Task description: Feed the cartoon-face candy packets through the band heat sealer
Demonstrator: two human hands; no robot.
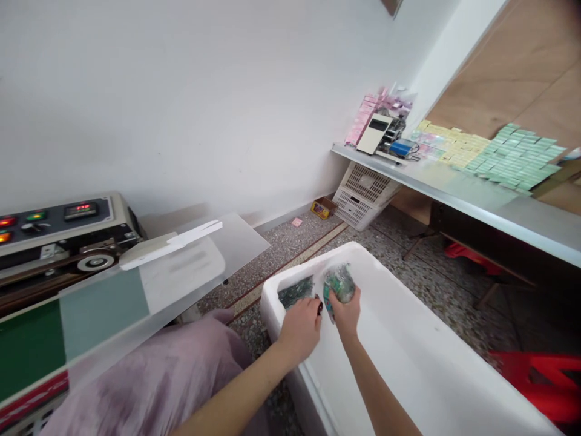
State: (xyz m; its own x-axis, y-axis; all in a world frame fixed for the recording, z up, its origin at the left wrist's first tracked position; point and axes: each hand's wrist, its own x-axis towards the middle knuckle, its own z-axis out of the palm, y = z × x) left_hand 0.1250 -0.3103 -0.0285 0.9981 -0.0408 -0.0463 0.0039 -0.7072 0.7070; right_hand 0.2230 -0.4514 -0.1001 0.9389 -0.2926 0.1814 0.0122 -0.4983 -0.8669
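My right hand [347, 310] is closed around a clear plastic packet [339, 281] with green printing or contents, inside a white foam box [399, 339]. Beside it my left hand [301, 328] has its fingers curled in, and a small dark reddish thing [320, 306] shows at the fingertips; I cannot make out what it is. Just beyond the left hand, at the box's far left corner, lies a dark, shiny, crinkled plastic-looking thing [296, 292], partly hidden by the hand.
A sealing machine [68, 236] with lit buttons stands left, by a plate-topped table [181, 272]. On the right, a long table [481, 197] bears a small machine [380, 134] and stacked green packs [515, 158]. White crates [363, 194] and a red stool [540, 381] are on the floor.
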